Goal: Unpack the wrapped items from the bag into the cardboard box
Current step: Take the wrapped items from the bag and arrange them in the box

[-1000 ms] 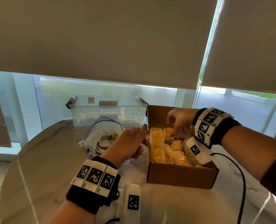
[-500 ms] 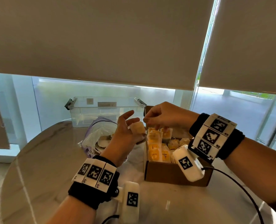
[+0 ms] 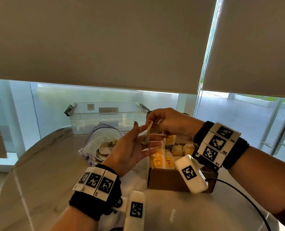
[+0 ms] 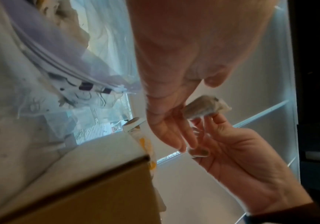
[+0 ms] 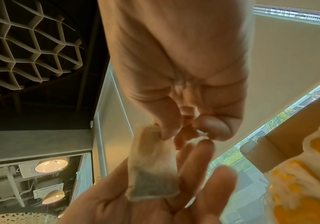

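Head view has both my hands raised over the near-left corner of the cardboard box [image 3: 165,180], a tea bag [image 3: 147,135] between them. It is a small, pale, flat paper pouch, darker at its lower end where the contents have settled, with thin string trailing. My right hand [image 3: 170,122] pinches its top edge; my left hand [image 3: 131,150] lies under it, palm up, fingers straight and spread. Yellow-printed packets [image 3: 158,161] stand packed in the box, and the clear zip bag [image 3: 101,142] sits to its left. Only the right wrist view shows the pouch's seamed edges [image 5: 151,171] and my thumb and forefinger closed on its corner.
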Demonstrator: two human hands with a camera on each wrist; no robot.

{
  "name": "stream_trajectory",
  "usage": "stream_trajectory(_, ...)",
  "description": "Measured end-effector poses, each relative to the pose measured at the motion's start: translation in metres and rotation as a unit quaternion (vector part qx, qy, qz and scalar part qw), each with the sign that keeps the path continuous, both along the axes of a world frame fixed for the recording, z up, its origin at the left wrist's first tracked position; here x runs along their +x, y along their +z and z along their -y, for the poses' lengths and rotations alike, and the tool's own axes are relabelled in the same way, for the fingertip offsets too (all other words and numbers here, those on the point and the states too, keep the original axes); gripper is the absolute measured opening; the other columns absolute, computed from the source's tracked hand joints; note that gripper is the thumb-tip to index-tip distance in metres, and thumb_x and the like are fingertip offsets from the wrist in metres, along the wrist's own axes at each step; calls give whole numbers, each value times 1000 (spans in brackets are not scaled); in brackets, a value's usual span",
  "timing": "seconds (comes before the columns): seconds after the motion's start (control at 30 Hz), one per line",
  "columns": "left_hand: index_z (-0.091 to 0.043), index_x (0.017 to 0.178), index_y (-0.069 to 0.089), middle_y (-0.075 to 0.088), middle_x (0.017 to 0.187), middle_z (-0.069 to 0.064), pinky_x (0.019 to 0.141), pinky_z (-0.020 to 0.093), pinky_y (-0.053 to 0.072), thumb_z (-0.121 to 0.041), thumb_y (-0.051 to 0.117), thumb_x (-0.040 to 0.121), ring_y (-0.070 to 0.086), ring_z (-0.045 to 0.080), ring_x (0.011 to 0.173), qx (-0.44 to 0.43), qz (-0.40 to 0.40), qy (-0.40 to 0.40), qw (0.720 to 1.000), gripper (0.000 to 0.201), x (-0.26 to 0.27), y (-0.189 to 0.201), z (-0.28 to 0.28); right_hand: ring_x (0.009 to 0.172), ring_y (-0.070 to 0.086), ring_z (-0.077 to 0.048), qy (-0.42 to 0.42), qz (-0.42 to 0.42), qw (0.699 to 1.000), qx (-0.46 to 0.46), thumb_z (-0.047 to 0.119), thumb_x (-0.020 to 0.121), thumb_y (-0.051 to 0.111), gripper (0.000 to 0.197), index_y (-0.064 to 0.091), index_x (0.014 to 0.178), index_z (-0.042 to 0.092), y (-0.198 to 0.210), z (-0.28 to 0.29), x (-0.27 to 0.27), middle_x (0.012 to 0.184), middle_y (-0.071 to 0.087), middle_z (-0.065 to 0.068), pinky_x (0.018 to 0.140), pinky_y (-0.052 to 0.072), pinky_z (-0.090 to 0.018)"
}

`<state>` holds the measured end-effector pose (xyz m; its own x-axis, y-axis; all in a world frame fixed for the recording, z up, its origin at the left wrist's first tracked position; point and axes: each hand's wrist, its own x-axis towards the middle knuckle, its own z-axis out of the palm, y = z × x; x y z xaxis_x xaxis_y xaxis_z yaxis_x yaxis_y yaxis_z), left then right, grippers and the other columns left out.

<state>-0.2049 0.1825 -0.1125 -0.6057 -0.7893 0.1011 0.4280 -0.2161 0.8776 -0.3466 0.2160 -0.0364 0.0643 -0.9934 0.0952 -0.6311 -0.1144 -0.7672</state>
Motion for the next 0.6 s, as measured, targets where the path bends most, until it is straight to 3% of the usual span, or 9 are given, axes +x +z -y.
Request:
stream_trajectory(0.1, -12, 121, 56, 70, 91, 13, 71, 31, 55, -17, 42, 96, 67, 25, 84, 10, -40, 5, 999, 29, 0, 0, 0, 66, 54, -11, 6, -8, 1000, 9, -10, 86, 54, 33, 63, 83, 21, 2, -2, 0, 85, 62, 4, 54, 42, -22)
stream_trajectory(0.17, -16, 124, 53, 68, 96, 12, 67, 26, 56, -3, 47, 93, 66, 19, 80, -12, -34, 50, 998, 34, 2, 0, 2, 68, 55, -12, -3, 11, 1000, 16, -9, 85, 55, 33, 65, 88, 22, 2, -1, -1, 93, 65, -2, 53, 43, -21)
stream_trajectory(0.2, -18, 125, 52, 66, 99, 11, 69, 26, 55, -2, 50, 91, 65, 17, 80, -29, -25, 72, 997, 37, 2, -1, 2, 68, 56, -13, -13, 21, 999, 21, -5, 86, 56, 28, 65, 93, 22, 2, -2, -2, 97, 65, -8, 53, 43, -22)
stream_trajectory(0.27, -20, 127, 49, 65, 97, 8, 73, 27, 52, -3, 55, 89, 64, 14, 79, -64, -4, 105, 992, 42, 0, -1, 0, 67, 55, -14, -29, 41, 998, 42, 20, 87, 63, 15, 64, 102, 17, 2, -3, -1, 97, 64, -15, 55, 42, -23)
stream_trajectory(0.33, -21, 127, 48, 67, 95, 7, 75, 28, 50, -6, 58, 88, 65, 15, 83, -88, 14, 127, 988, 44, -2, 0, -2, 65, 54, -14, -33, 39, 996, 71, 45, 71, 65, 47, 65, 103, 10, 3, -5, -1, 94, 63, -13, 54, 42, -22)
stream_trajectory(0.37, -22, 127, 48, 67, 96, 8, 77, 29, 49, -7, 59, 87, 65, 16, 86, -96, 19, 138, 986, 45, -2, 0, -2, 63, 54, -14, -26, 40, 995, 84, 50, 63, 64, 55, 65, 100, 8, 3, -6, -1, 92, 63, -11, 52, 42, -21)
stream_trajectory(0.47, -22, 127, 48, 66, 102, 16, 81, 29, 51, -12, 63, 83, 65, 23, 95, -119, 27, 160, 980, 47, -2, 1, 0, 61, 61, -15, -2, 75, 992, 101, 42, 66, 66, 50, 66, 98, 4, 4, -6, -1, 89, 66, -9, 51, 50, -20)
stream_trajectory(0.53, -23, 126, 47, 65, 96, 14, 79, 27, 51, -14, 65, 82, 65, 22, 93, -153, 47, 175, 971, 48, -2, -1, -1, 62, 67, -15, -3, 80, 992, 96, 18, 77, 70, 30, 64, 101, 0, 6, -6, -1, 86, 69, -11, 57, 57, -21)
stream_trajectory(0.6, -24, 124, 46, 64, 95, 7, 76, 26, 51, -16, 67, 82, 64, 18, 89, -196, 95, 195, 956, 48, -4, -2, -1, 66, 69, -19, -33, 80, 991, 98, -3, 80, 66, 15, 63, 94, -1, 10, -4, -5, 83, 69, -16, 61, 58, -22)
